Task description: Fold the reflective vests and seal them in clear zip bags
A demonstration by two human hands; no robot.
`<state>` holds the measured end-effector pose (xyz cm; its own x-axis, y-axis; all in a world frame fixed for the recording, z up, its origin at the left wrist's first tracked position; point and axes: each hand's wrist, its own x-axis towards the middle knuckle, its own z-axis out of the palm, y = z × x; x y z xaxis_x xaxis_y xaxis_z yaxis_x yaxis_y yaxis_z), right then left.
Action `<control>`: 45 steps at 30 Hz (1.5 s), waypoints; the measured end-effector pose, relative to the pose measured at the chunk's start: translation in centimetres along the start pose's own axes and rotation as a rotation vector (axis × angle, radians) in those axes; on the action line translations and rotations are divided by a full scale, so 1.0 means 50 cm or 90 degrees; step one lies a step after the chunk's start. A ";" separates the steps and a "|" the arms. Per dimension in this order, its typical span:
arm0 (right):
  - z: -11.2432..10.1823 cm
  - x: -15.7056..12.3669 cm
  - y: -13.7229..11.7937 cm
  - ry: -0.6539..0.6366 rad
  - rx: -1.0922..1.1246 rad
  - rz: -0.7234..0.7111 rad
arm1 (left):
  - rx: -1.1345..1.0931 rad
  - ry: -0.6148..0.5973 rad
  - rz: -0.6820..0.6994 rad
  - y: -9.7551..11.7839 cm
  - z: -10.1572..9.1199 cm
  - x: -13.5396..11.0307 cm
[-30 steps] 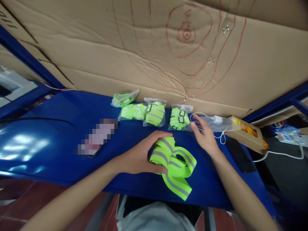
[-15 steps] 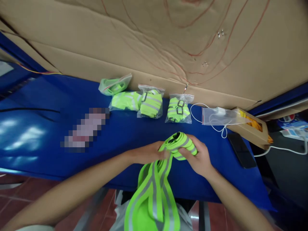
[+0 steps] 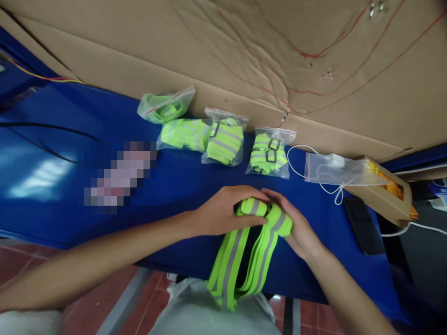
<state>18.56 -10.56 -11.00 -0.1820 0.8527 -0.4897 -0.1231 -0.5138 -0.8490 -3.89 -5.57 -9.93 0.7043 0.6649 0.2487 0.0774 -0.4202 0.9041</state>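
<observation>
A neon-yellow reflective strap (image 3: 232, 253) with grey stripes is partly rolled up between my hands, over the near edge of the blue table. My left hand (image 3: 226, 211) closes its thumb and fingers around the left part of the roll. Cupped around the right part is my right hand (image 3: 293, 225), its fingertips close to those of the left. Loose lengths of strap hang in a loop below toward my lap. Beyond my hands lie bagged reflective straps: one pack (image 3: 268, 153) with dark buckles, another (image 3: 225, 139) beside it, and two more (image 3: 183, 134) to the left.
An empty clear zip bag (image 3: 335, 170) lies over a white cable and against a cardboard box (image 3: 387, 195) with orange contents. A black phone (image 3: 363, 225) rests at the right. Left of my hands is a blurred-out item (image 3: 120, 174). A cardboard panel (image 3: 139, 51) stands behind the table.
My left hand has shifted over the top of the roll and my right hand has turned around its side. The hanging strap is drawn up into a shorter loop. The view has shifted slightly.
</observation>
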 end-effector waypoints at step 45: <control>-0.015 -0.005 -0.002 0.082 -0.564 -0.463 | -0.044 -0.018 -0.103 -0.007 -0.005 -0.025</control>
<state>19.35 -10.63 -10.94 -0.2416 0.9497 0.1994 0.5791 0.3060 -0.7557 -4.99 -6.10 -10.49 0.7064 0.7023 0.0882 0.1436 -0.2642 0.9537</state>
